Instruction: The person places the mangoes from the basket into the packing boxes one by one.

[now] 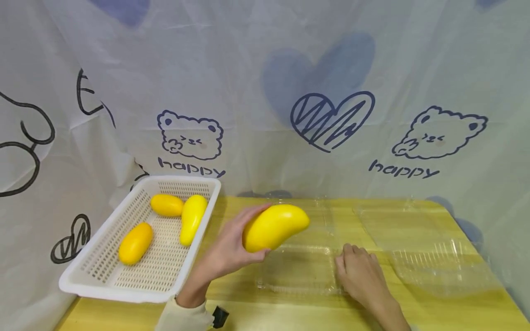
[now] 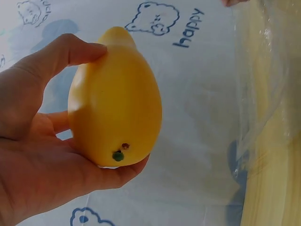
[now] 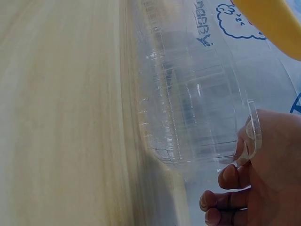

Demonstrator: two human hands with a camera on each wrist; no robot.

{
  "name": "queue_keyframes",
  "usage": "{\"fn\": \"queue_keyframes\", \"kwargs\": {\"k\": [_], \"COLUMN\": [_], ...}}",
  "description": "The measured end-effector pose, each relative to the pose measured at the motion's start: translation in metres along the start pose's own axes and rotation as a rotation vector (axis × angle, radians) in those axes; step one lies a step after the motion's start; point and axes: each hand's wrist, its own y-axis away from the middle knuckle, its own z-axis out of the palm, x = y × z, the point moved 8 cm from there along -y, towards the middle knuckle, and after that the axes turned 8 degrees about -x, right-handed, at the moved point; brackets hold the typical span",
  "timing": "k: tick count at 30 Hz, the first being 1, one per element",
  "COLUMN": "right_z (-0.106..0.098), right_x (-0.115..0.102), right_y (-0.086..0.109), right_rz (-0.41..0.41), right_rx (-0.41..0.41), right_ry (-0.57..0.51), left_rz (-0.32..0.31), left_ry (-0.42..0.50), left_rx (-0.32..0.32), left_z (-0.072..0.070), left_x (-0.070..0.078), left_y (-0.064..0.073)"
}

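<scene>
My left hand (image 1: pixel 232 246) grips a yellow mango (image 1: pixel 275 227), holding it above a clear plastic container (image 1: pixel 300 290) on the table. In the left wrist view the thumb lies along one side of the mango (image 2: pixel 115 103) and fingers curl under its broad end, which has a small green and brown stem mark. My right hand (image 1: pixel 364 276) is at the container's right side. From the right wrist view, its thumb and forefinger pinch the rim of the clear container (image 3: pixel 195 94), with the other fingers curled below.
A white perforated basket (image 1: pixel 116 295) stands at the left. Inside lie an orange-yellow mango (image 1: pixel 135 243), another at the back (image 1: pixel 166 205) and a yellow one (image 1: pixel 192 220). More clear plastic packaging (image 1: pixel 447 271) sits at the right. A printed white cloth (image 1: pixel 256 151) hangs behind the wooden table (image 1: pixel 265 317).
</scene>
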Motion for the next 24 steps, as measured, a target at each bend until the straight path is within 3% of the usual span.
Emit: {"fn": "queue_keyframes", "kwargs": {"k": [20,24], "right_z": [0.003,0.002], "right_x": [0.0,-0.001], "right_y": [0.0,0.0], "right_rz": [0.019,0.011], "right_rx": [-0.03,-0.016], "right_ry": [-0.001,0.002], "left_rz": [0.066,0.052], "left_ry": [-0.014,-0.031], "left_rx": [-0.062,-0.111], "left_z": [0.037,0.046], "left_x": [0.006,0.001], "left_y": [-0.006,-0.008]}}
